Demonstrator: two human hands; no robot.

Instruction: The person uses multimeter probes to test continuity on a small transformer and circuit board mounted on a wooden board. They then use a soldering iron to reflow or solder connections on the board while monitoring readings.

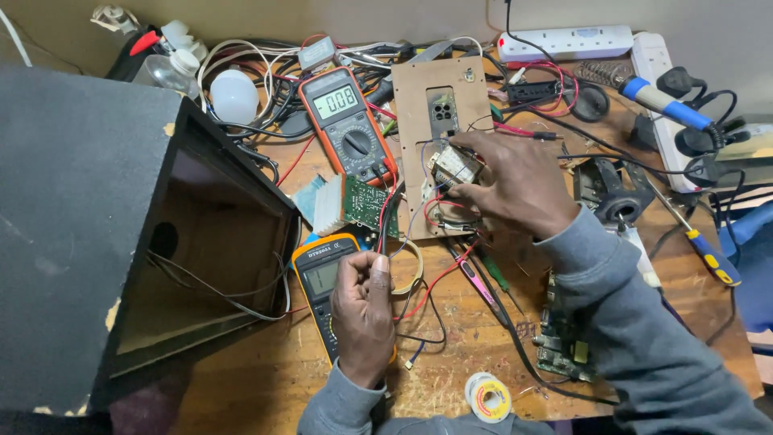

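Yellow multimeter [320,278] lies flat; small transformer [456,167] sits on board [440,97].

I see even, fairly bright indoor light from above, with soft shadows under my right hand [515,181]. The open speaker box [217,242] stays dark inside. The multimeter [345,121] screen glows pale. Focus is sharp; edges bend slightly.

Orange meter [348,125] w/ lit grey screen; yellow meter [322,278], dim screen.
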